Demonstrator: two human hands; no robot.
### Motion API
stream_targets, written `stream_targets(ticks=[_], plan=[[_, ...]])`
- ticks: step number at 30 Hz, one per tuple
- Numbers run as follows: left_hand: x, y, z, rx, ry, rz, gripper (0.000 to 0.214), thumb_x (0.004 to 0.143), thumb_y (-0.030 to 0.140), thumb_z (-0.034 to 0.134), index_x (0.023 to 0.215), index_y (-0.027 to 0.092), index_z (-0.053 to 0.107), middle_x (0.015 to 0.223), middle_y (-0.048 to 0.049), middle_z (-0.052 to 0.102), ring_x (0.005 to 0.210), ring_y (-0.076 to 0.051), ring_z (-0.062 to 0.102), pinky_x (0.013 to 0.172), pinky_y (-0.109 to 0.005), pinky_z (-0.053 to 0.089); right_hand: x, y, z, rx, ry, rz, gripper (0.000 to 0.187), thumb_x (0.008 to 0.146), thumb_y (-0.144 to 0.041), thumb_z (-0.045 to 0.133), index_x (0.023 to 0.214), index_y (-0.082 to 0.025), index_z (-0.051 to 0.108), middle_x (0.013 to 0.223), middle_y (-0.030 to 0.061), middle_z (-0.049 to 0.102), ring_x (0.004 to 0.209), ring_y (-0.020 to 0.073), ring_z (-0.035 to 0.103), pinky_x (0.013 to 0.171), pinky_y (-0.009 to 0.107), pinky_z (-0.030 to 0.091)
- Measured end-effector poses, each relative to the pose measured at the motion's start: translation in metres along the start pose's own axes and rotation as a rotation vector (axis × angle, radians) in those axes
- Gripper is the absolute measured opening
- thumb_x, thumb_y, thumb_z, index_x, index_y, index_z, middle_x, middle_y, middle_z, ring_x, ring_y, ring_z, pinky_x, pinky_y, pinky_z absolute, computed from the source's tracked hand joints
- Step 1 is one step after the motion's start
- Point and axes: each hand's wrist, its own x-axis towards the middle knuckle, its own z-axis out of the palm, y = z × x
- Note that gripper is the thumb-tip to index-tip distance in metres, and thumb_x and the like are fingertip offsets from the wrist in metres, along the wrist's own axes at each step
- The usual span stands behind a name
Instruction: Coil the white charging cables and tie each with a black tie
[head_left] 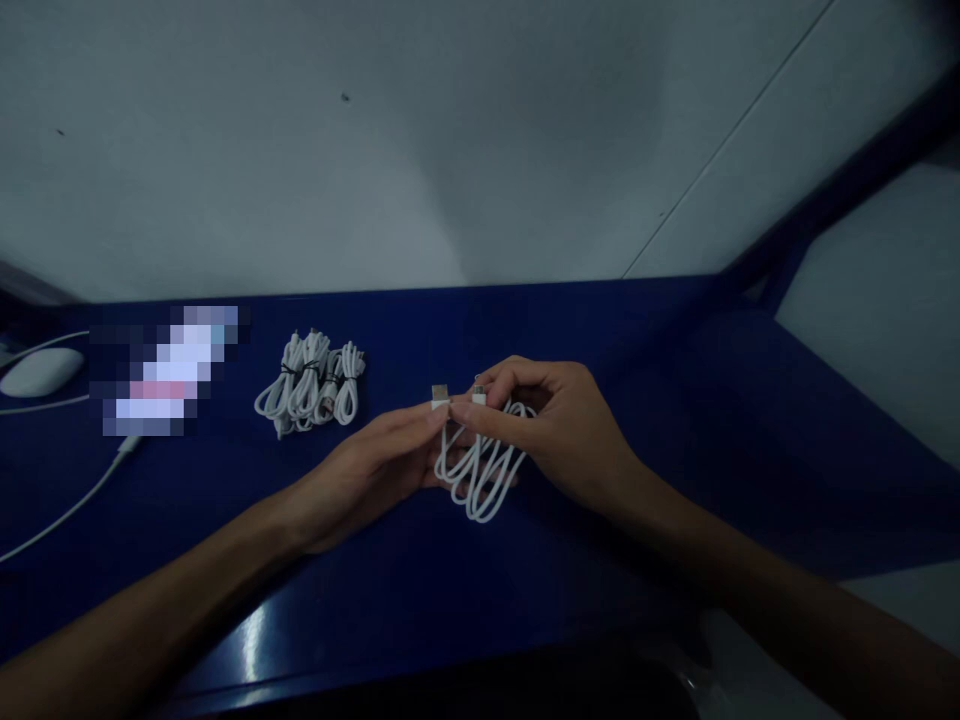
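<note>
Between my two hands is a white USB cable (480,485), gathered in loose loops above the blue table. My left hand (401,440) pinches it near the larger USB plug (439,393), thumb on top, with other fingers under the loops. Thumb and forefinger of my right hand (551,410) close on the cable by its second, smaller plug (479,393). Both plugs point away from me, side by side. To the left of my hands, several bundled white cables (307,380) lie in a row, with dark ties around their middles.
A phone-like device (169,370), its screen pixelated, lies at the left with a white cord (94,490) plugged in. Beside it is a white rounded object (41,372), perhaps a mouse. The blue table (420,610) meets a pale wall (300,180); a dark blue frame bar (840,170) rises at right.
</note>
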Motion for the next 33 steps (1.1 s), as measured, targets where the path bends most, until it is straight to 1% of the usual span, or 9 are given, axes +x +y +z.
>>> stream_targets(ticks=[6, 10, 13, 18, 22, 28, 33], plan=[[-0.0002, 0.0007, 0.001, 0.005, -0.015, -0.005, 0.044, 0.12, 0.042, 0.045, 0.144, 0.021, 0.076, 0.139, -0.0184, 0.071, 0.125, -0.032, 0.067, 0.107, -0.048, 0.052, 0.0002, -0.0001, -0.0008, 0.0, -0.005, 0.021, 0.036, 0.08, -0.04, 0.101, 0.064, -0.022, 0.072, 0.092, 0.0061, 0.078, 0.096, 0.0263, 0.077, 0.076, 0.038, 0.066], [0.0012, -0.0006, 0.0002, 0.007, -0.003, 0.005, 0.043, 0.12, 0.041, 0.045, 0.142, 0.021, 0.077, 0.137, -0.0179, 0.072, 0.121, -0.031, 0.067, 0.105, -0.049, 0.052, 0.0001, -0.0001, -0.0008, -0.004, -0.004, 0.012, 0.037, 0.082, -0.04, 0.099, 0.065, -0.022, 0.072, 0.092, 0.0068, 0.078, 0.098, 0.027, 0.077, 0.075, 0.038, 0.066], [0.0014, -0.0015, -0.0013, 0.006, -0.006, 0.01, 0.043, 0.12, 0.04, 0.045, 0.14, 0.021, 0.078, 0.134, -0.0177, 0.073, 0.118, -0.03, 0.068, 0.105, -0.049, 0.052, -0.0003, -0.0011, -0.0003, 0.001, 0.004, 0.018, 0.037, 0.082, -0.042, 0.099, 0.065, -0.022, 0.072, 0.092, 0.0067, 0.077, 0.1, 0.0279, 0.077, 0.076, 0.039, 0.067], [0.0008, 0.0003, -0.0005, 0.009, -0.005, -0.001, 0.041, 0.12, 0.042, 0.048, 0.14, 0.021, 0.077, 0.13, -0.0169, 0.073, 0.118, -0.03, 0.067, 0.105, -0.048, 0.051, -0.0005, -0.0024, 0.0004, -0.002, 0.007, 0.009, 0.038, 0.082, -0.042, 0.098, 0.064, -0.022, 0.072, 0.09, 0.0072, 0.077, 0.096, 0.027, 0.077, 0.077, 0.04, 0.066], [0.001, 0.0007, 0.0009, 0.015, 0.004, 0.004, 0.042, 0.12, 0.043, 0.048, 0.143, 0.022, 0.077, 0.134, -0.0171, 0.072, 0.121, -0.031, 0.066, 0.103, -0.048, 0.051, 0.0001, -0.0022, -0.0003, -0.032, 0.004, 0.012, 0.04, 0.083, -0.045, 0.097, 0.064, -0.022, 0.071, 0.093, 0.0076, 0.078, 0.097, 0.0278, 0.077, 0.077, 0.041, 0.068], [0.0002, 0.0007, 0.0013, 0.01, 0.001, 0.008, 0.043, 0.12, 0.042, 0.047, 0.144, 0.022, 0.076, 0.139, -0.0176, 0.07, 0.12, -0.03, 0.065, 0.103, -0.047, 0.052, 0.0002, -0.0017, -0.0009, -0.032, -0.002, -0.008, 0.04, 0.083, -0.045, 0.098, 0.064, -0.023, 0.072, 0.093, 0.0071, 0.077, 0.099, 0.0279, 0.077, 0.082, 0.043, 0.068], [0.0006, 0.0016, 0.0016, 0.004, -0.003, 0.003, 0.041, 0.12, 0.042, 0.048, 0.141, 0.022, 0.077, 0.137, -0.0171, 0.07, 0.119, -0.03, 0.065, 0.101, -0.045, 0.052, -0.0004, -0.0026, -0.0002, -0.033, 0.005, 0.004, 0.04, 0.083, -0.045, 0.098, 0.064, -0.022, 0.071, 0.094, 0.0071, 0.078, 0.098, 0.0274, 0.077, 0.08, 0.042, 0.068]])
